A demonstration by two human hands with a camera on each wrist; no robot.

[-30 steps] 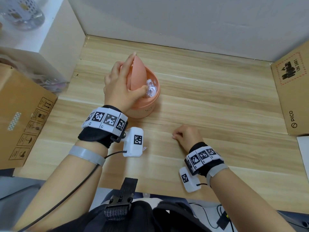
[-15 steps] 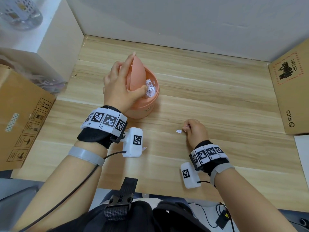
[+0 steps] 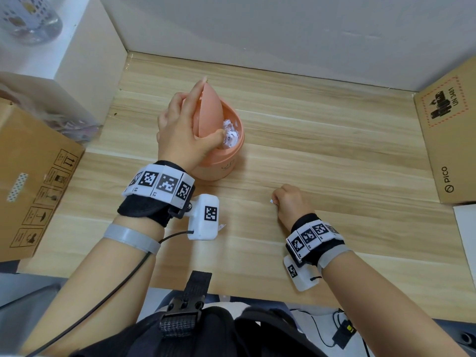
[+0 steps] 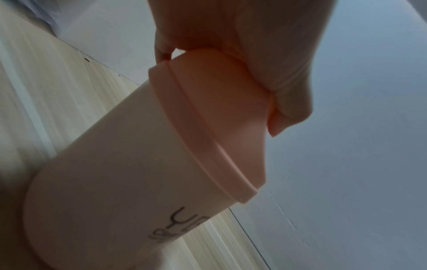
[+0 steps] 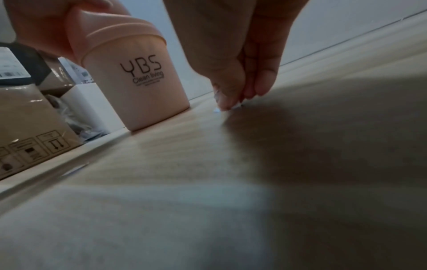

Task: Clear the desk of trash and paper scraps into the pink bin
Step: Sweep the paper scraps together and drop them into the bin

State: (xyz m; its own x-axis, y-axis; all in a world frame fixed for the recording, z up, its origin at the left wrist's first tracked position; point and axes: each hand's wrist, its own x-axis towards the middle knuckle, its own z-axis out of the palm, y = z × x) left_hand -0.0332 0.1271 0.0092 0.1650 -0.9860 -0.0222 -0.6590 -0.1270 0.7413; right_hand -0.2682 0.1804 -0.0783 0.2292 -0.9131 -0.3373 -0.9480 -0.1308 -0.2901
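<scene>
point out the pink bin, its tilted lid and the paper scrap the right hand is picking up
pink bin (image 5: 143, 95): right wrist view, front wall under the print.
lid (image 3: 208, 109): head view, middle of raised flap.
paper scrap (image 3: 272, 201): head view, bit at the fingertips.

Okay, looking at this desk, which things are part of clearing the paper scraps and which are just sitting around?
Part of the job:
- round pink plastic bin, its swing lid tipped open by the left hand
- crumpled white paper inside it
- tiny white paper scrap pinched by the right hand
- small white scrap beside the left wrist camera

Just lying about:
- brown cardboard box, left
- brown PICO cardboard box, right
</scene>
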